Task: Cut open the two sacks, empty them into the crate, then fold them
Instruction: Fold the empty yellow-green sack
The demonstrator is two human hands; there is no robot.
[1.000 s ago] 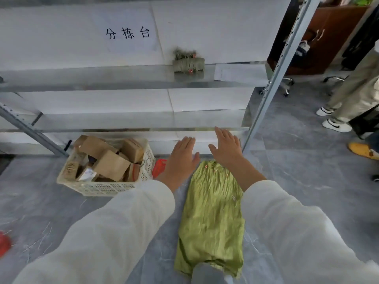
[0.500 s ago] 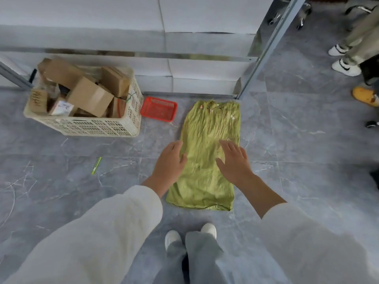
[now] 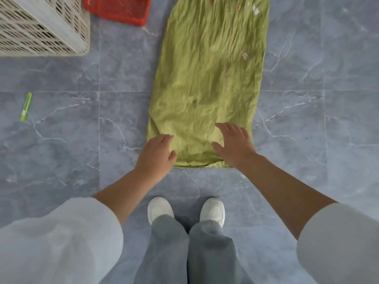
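Note:
An empty, wrinkled green sack (image 3: 209, 78) lies flat on the grey floor, its long side running away from me. My left hand (image 3: 156, 154) rests palm down on the sack's near left corner, fingers apart. My right hand (image 3: 233, 142) lies flat on the near right corner, fingers spread. Neither hand grips the cloth. The cream plastic crate (image 3: 43, 27) stands at the upper left; its contents are out of frame. Only one sack is in view.
A small red basket (image 3: 121, 9) lies beside the crate at the top. A green cutter (image 3: 26, 107) lies on the floor at the left. My white shoes (image 3: 185, 210) stand just behind the sack's near edge.
Both hands slid down the sack from its far end to its near edge. The view tilted down, so the shelves and the crate's boxes left the frame.

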